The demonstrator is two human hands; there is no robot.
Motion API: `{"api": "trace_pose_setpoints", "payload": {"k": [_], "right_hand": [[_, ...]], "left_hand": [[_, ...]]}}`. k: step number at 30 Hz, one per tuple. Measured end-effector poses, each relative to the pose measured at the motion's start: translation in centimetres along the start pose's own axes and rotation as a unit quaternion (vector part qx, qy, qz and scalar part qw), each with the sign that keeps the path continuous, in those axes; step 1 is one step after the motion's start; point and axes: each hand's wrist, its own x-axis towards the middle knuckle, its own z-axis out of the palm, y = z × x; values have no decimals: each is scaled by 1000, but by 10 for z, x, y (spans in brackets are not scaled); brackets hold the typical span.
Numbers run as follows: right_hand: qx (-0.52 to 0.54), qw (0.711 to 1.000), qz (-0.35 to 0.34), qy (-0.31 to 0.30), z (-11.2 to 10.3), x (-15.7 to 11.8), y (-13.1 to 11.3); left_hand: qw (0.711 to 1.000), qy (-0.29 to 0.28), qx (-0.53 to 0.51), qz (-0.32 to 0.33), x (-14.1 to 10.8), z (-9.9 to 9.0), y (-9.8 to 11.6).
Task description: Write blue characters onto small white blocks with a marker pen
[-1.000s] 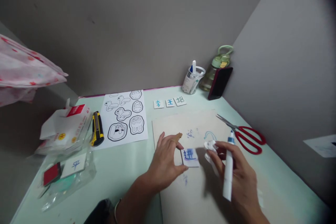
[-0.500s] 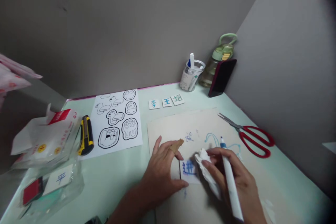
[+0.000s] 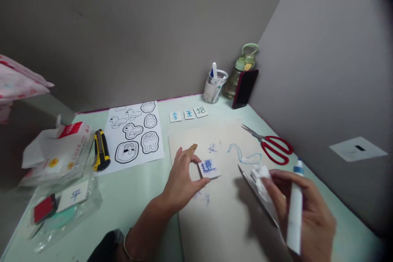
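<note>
Grip closed on its edge, the left hand (image 3: 180,180) steadies a smudged, blue-lettered tile (image 3: 215,172) on cardboard (image 3: 227,217); the right hand (image 3: 316,213) clutches tissue (image 3: 260,178) and marker (image 3: 295,215). Three clearer tiles (image 3: 189,114) lie beyond.

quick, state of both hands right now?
Left hand: pinching the square tile by its edges.
Right hand: holding white marker and crumpled tissue; can't tell if thin strip is held too.
</note>
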Motion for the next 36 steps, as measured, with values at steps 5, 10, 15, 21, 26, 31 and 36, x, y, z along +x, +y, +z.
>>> {"api": "trace_pose_setpoints", "payload": {"k": [5,10,15,21,26,31,36], "right_hand": [[3,957,-169,-236,2,-38,10],[11,958,-173,-228,18,-33,-5],[11,950,-195,-245,67,-8,-30],[13,937,-205,-283,65,-7,-26],[8,933,-207,-296,68,-6,-22],[16,919,-216,-329,63,-5,-26],[5,920,-232,-316,66,-12,-25]], "left_hand": [[998,-2,47,49,-1,2,-1],[997,-3,45,61,-2,2,-2],[997,1,41,64,-3,4,-3],[998,10,37,58,-4,6,-2],[997,13,36,61,-2,8,-3],[997,18,43,65,-4,10,-3],[997,19,42,67,-4,11,-2]]}}
